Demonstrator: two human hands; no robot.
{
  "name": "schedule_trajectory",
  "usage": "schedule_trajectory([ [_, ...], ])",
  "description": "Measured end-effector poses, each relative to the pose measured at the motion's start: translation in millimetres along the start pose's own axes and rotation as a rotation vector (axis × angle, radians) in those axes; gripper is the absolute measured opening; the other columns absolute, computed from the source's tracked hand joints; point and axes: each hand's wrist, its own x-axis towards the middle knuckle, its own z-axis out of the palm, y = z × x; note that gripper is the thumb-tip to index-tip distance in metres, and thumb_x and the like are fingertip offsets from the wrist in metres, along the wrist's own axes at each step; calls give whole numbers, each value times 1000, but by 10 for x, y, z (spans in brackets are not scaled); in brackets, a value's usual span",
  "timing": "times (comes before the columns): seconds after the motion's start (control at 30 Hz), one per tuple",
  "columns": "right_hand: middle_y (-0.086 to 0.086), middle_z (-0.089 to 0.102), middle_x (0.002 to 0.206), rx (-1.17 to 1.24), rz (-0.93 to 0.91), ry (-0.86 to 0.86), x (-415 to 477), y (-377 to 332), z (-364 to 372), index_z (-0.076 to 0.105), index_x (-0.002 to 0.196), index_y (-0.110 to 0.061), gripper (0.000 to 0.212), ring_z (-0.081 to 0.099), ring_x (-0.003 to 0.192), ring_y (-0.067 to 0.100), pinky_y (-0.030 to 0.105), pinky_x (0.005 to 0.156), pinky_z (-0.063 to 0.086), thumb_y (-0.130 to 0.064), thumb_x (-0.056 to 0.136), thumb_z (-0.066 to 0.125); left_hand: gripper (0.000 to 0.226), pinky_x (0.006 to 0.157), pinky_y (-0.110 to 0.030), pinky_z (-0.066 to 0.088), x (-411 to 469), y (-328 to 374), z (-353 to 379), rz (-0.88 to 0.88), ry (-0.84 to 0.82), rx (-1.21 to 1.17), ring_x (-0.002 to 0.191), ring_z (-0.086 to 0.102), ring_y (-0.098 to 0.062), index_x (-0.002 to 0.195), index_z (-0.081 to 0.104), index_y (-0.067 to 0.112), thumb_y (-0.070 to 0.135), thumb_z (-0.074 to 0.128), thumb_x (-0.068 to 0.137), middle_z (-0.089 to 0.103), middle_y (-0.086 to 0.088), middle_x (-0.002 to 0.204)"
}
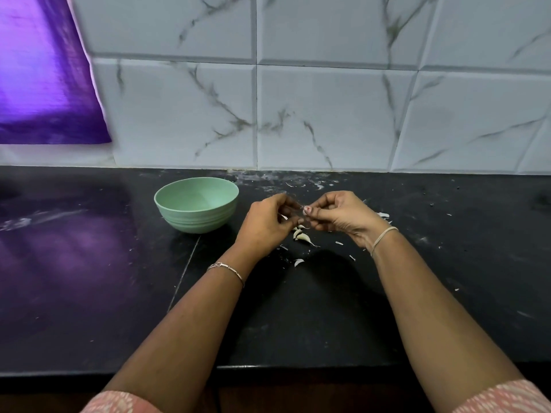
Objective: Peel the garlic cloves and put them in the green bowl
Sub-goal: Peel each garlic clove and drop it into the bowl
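forearms reach in over the black counter (298,308). left hand (265,223) and right hand (343,216), fingers curled and fingertips meeting, pinch one blurred garlic clove (297,208) above the loose cloves (301,236). green bowl (196,219) stands near the left hand, slightly farther.

Left hand (265,225) and right hand (343,216) were held fingertip to fingertip above a black counter (89,263), both pinching a blurred bit (298,208), cloves (301,235) lay just beneath, bowl (193,219) stood near, left of the hands, scraps (384,215) lay scattered around.
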Motion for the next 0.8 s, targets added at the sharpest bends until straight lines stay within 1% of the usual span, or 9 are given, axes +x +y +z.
schedule_trajectory([
  [0.1, 13, 69, 75, 8, 29, 49, -24, -20, -126, 64, 86, 1, 11, 66, 60, 11, 21, 63, 59, -4, 81, 73, 24, 86, -30, 49, -44, -20, 1, 54, -161, 143, 92, 61, -10, 104, 69, 28, 37, 75, 82, 65, 10, 96],
  [0.17, 15, 70, 83, 24, 47, 17, -50, -33, -179, 65, 86, 1, 9, 69, 67, 13, 24, 68, 60, -2, 81, 71, 22, 95, -40, 43, -75, -11, -6, 62, -235, 304, 108, 55, -13, 104, 70, 38, 47, 67, 85, 61, 9, 109],
  [0.27, 14, 70, 83, -6, 65, -14, -104, -27, -172, 65, 88, 0, 5, 69, 68, 14, 23, 67, 60, -1, 85, 68, 17, 95, -42, 33, -90, 16, -25, 51, -179, 448, 117, 49, -15, 104, 69, 40, 36, 62, 90, 57, 9, 117],
  [0.37, 9, 72, 83, -25, 42, -7, -116, 5, -98, 64, 92, -4, 5, 68, 70, 13, 22, 69, 57, -6, 88, 67, 20, 95, -42, 32, -84, 4, -40, 57, -89, 551, 120, 48, -18, 105, 69, 36, 30, 59, 89, 55, 6, 121],
  [0.43, 5, 73, 84, -23, 13, -4, -101, 19, -9, 63, 91, -10, 5, 67, 73, 11, 23, 71, 56, -7, 88, 67, 17, 95, -41, 37, -74, 0, -38, 33, -8, 437, 113, 51, -17, 104, 68, 32, 36, 62, 88, 58, 5, 115],
  [0.57, 3, 67, 77, 41, -74, 78, -62, 51, 195, 65, 84, -11, 11, 64, 68, 7, 18, 63, 53, -1, 88, 65, 11, 77, -27, 51, -43, 69, -34, -34, 62, -83, 79, 62, -4, 88, 69, 26, 35, 74, 83, 67, 11, 83],
  [0.63, 0, 68, 72, 81, -87, 124, -53, 65, 251, 68, 82, -10, 8, 64, 67, 7, 16, 61, 52, -3, 86, 68, 11, 75, -28, 54, -23, 58, -36, -103, 68, -189, 78, 67, -12, 86, 70, 24, 30, 78, 81, 70, 7, 79],
  [0.7, -1, 69, 70, 131, -50, 136, -52, 78, 264, 70, 83, -9, 4, 65, 70, 10, 20, 65, 54, -5, 84, 71, 11, 80, -36, 57, -2, 21, -30, -143, 83, -288, 83, 70, -21, 86, 73, 21, 25, 81, 78, 74, -1, 81],
  [0.8, 0, 68, 67, 199, 37, 99, -56, 96, 247, 71, 86, -8, 1, 64, 74, 12, 23, 67, 54, -8, 85, 71, 17, 83, -37, 57, 1, 2, -20, -143, 84, -310, 85, 71, -18, 92, 76, 15, 22, 82, 77, 75, -2, 86],
])
